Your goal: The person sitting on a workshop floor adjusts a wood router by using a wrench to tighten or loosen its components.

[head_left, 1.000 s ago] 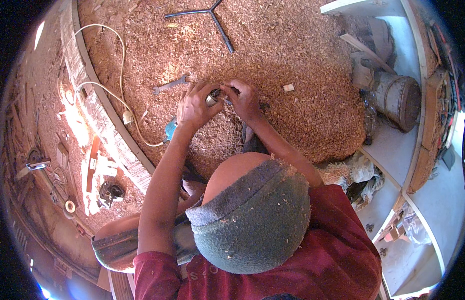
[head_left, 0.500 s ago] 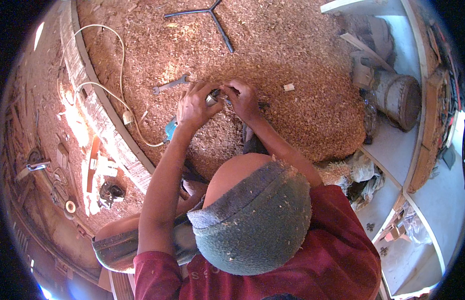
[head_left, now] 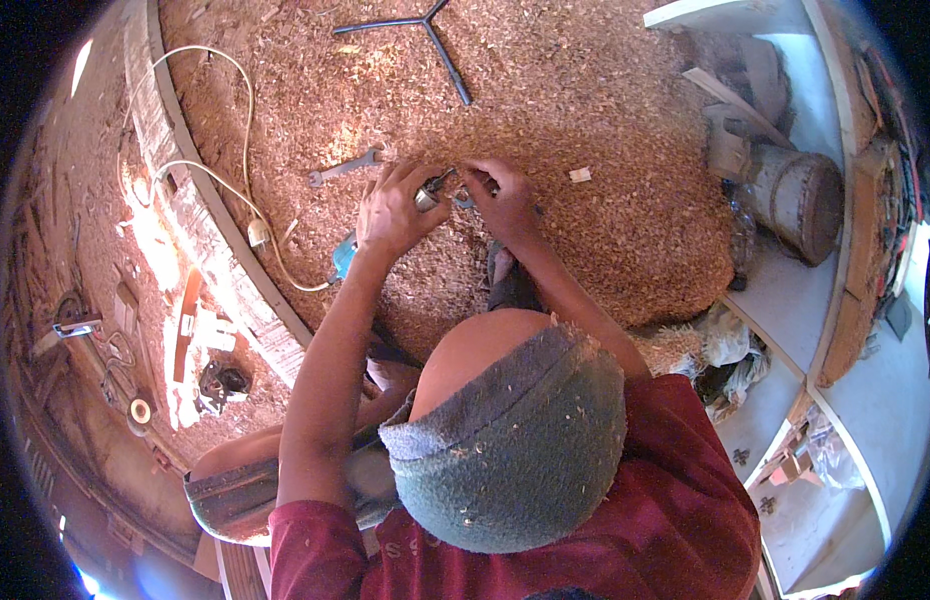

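My left hand (head_left: 390,212) is wrapped round a teal corded power tool (head_left: 345,256), whose metal nose pokes out past my thumb and fingers. A thin dark tip stands out of that nose. Close to the tip, my right hand (head_left: 503,203) has its fingers curled, thumb and forefinger near each other. A small grey-blue metal piece (head_left: 465,201) shows beneath the right fingers; most of it is hidden, so its kind is unclear. An open-ended spanner (head_left: 345,167) lies on the wood shavings just beyond my left hand.
Shavings (head_left: 625,245) cover the ground. A pale cord (head_left: 249,150) loops over a long timber beam (head_left: 200,225) at left. Farther off lies a black three-armed metal piece (head_left: 425,20). A cylindrical motor (head_left: 795,200) and a light-coloured cabinet panel (head_left: 785,305) stand at right.
My right fingers have drawn slightly right, away from the tool's tip, which now shows more. The grey-blue piece under them is also more visible. My left hand keeps its grip.
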Demonstrator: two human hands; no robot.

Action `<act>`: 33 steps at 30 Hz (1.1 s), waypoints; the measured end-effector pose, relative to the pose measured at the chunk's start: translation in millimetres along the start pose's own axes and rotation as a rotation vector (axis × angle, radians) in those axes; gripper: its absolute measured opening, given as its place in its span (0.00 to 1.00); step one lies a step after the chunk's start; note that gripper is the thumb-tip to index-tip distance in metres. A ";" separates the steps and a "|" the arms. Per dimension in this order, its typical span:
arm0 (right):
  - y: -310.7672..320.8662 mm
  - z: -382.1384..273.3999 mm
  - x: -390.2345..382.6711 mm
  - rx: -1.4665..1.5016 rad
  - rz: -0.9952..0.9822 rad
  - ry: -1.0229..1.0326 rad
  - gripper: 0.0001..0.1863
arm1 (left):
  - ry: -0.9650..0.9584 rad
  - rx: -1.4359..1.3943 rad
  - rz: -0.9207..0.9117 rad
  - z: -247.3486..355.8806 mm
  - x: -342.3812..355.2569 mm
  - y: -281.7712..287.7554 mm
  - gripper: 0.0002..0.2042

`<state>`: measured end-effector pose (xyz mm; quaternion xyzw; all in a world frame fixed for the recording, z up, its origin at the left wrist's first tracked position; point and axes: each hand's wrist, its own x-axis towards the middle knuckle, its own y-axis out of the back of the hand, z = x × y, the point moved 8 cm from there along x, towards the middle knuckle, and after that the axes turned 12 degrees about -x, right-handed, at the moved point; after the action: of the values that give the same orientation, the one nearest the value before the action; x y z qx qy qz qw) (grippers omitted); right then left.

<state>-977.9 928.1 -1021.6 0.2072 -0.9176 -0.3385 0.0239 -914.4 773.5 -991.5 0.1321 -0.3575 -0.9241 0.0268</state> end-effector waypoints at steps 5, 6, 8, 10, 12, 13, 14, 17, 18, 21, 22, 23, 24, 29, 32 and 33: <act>-10.8 -9.4 2.3 0.088 -0.105 -0.014 0.16 | 0.003 0.004 0.001 3.8 -0.9 2.0 0.24; -9.4 -14.6 3.7 0.090 -0.079 0.029 0.17 | 0.001 -0.012 0.012 4.9 -1.3 3.5 0.24; -12.6 -16.1 5.3 0.077 -0.102 0.026 0.18 | 0.016 -0.025 0.020 5.8 -1.9 4.9 0.24; -12.5 -18.7 6.1 0.068 -0.083 0.056 0.18 | 0.002 -0.022 0.023 8.4 -0.8 6.0 0.23; -10.7 -20.5 6.0 0.063 -0.041 0.089 0.19 | 0.003 -0.011 0.015 9.6 -0.1 6.0 0.23; -12.6 -18.2 5.8 0.066 -0.055 0.062 0.18 | 0.004 -0.003 0.013 9.9 0.1 6.2 0.22; -14.3 -16.0 5.4 0.069 -0.068 0.036 0.18 | 0.006 0.007 0.012 10.0 0.2 6.5 0.22; -15.1 -15.2 5.1 0.067 -0.066 0.023 0.18 | -0.034 -0.002 0.025 12.9 0.0 8.1 0.22; -14.4 -15.9 5.3 0.065 -0.058 0.029 0.17 | -0.032 -0.010 0.022 12.4 0.0 7.8 0.22; -16.6 -13.3 5.6 0.068 -0.092 -0.023 0.17 | -0.027 -0.021 0.015 11.2 0.4 7.4 0.22; -15.0 -15.4 5.8 0.099 -0.074 -0.005 0.17 | -0.027 -0.029 0.015 11.0 0.6 7.5 0.23; -14.5 -15.8 5.8 0.120 -0.067 -0.006 0.17 | -0.004 -0.025 -0.002 9.2 0.7 6.1 0.23; -14.2 -16.1 5.7 0.141 -0.060 -0.007 0.17 | -0.022 -0.027 0.011 10.6 0.7 7.2 0.23; -12.9 -17.0 4.9 0.129 -0.018 0.022 0.16 | 0.008 -0.026 -0.004 7.5 0.2 5.4 0.24; -15.1 -15.4 4.5 0.139 -0.021 0.016 0.16 | -0.027 -0.010 0.002 8.8 0.5 5.6 0.22; -15.8 -15.0 4.5 0.142 -0.022 0.012 0.16 | -0.041 -0.016 0.012 9.6 0.4 6.2 0.22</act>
<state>-973.6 906.3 -1020.4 0.2207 -0.9368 -0.2713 0.0111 -917.6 775.1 -980.6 0.1108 -0.3511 -0.9294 0.0261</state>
